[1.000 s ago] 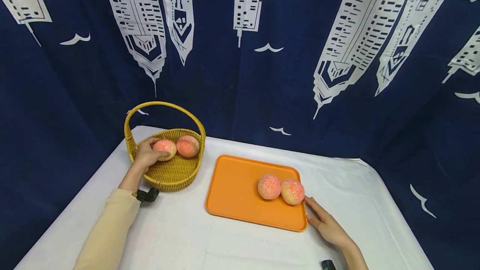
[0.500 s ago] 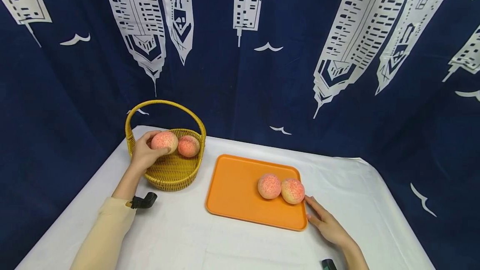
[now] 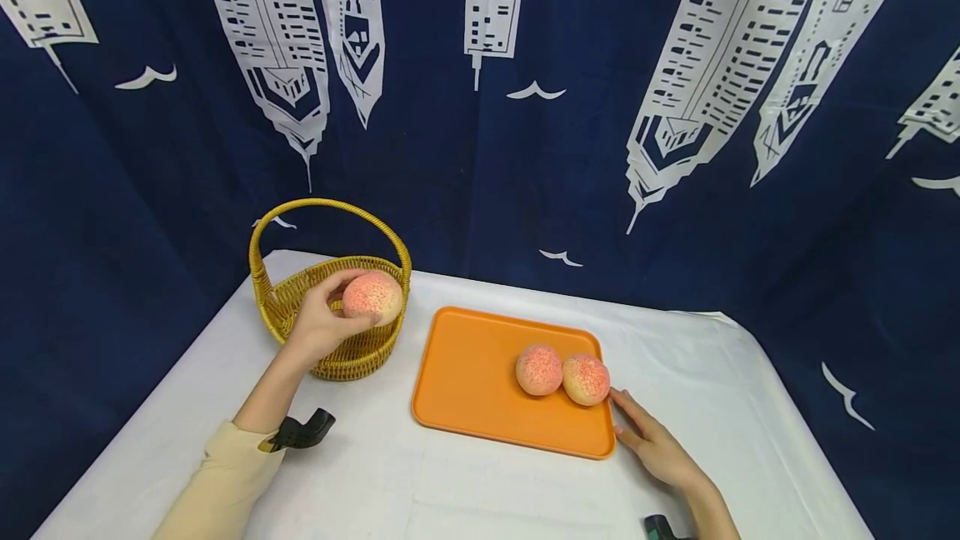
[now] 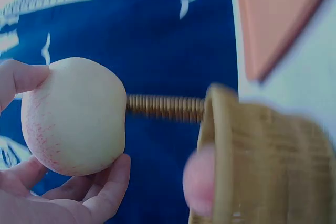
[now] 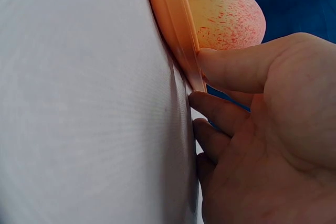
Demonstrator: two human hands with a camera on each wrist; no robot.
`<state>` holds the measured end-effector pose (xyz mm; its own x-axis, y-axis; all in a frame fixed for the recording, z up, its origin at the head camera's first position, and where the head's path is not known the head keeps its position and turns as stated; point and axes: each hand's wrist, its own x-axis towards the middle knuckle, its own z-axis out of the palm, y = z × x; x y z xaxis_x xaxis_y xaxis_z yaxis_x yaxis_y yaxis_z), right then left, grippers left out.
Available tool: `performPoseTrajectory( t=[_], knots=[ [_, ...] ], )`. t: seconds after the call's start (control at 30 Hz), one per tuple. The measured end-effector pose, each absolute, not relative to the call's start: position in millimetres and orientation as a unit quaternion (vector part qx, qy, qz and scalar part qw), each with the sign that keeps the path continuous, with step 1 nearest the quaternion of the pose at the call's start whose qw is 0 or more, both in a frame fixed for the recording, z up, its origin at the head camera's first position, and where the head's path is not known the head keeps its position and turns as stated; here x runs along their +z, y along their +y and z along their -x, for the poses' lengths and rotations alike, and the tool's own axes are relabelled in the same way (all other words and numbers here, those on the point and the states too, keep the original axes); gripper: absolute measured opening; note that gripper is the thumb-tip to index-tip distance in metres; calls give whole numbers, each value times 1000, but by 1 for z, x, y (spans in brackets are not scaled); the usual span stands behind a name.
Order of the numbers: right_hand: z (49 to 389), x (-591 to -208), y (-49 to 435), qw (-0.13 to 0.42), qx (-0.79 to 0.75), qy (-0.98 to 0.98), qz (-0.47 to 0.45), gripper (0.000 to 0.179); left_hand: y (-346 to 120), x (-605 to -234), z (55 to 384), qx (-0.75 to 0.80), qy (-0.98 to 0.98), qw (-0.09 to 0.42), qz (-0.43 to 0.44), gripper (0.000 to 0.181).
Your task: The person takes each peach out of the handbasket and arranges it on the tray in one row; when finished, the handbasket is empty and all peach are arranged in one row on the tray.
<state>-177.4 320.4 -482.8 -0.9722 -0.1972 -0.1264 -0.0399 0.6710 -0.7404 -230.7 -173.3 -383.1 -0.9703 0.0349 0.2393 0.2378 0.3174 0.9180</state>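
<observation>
My left hand (image 3: 318, 325) grips a pink-and-cream peach (image 3: 372, 298) between thumb and fingers, raised over the yellow wicker basket (image 3: 348, 371). Another peach (image 4: 199, 181) shows at the basket's mouth in the left wrist view; in the head view the held one covers it. Two peaches, one left (image 3: 539, 370) and one right (image 3: 587, 379), sit side by side on the orange tray (image 3: 465, 390). My right hand (image 3: 662, 454) rests at the tray's right edge, fingers relaxed. In the right wrist view its thumb (image 5: 236, 69) lies against the rim.
The basket's tall arched handle (image 3: 330, 203) rises at its back. A white cloth (image 3: 450, 490) covers the table, and a navy curtain (image 3: 450, 182) with white building prints hangs behind. Black cameras sit on the left wrist (image 3: 303, 430) and right wrist (image 3: 657, 527).
My left hand has lifted the gripped peach from inside the basket and carried it rightward, in front of the other peach there. My right hand and the tray stay in place.
</observation>
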Motion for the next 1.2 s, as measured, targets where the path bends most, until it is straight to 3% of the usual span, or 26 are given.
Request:
performPoseTrajectory(
  t=[0.3,0.57,1.2],
  knots=[
    [179,-481,321,89,-400,910,69,57,-108,-403,240,-597,-788,18,153,64],
    [178,-480,319,98,-404,907,64,58,-60,-430,255,-561,-816,-26,138,62],
    [177,-483,322,100,-397,911,59,57,-18,-467,258,-518,-845,-35,130,64]
  ],
)
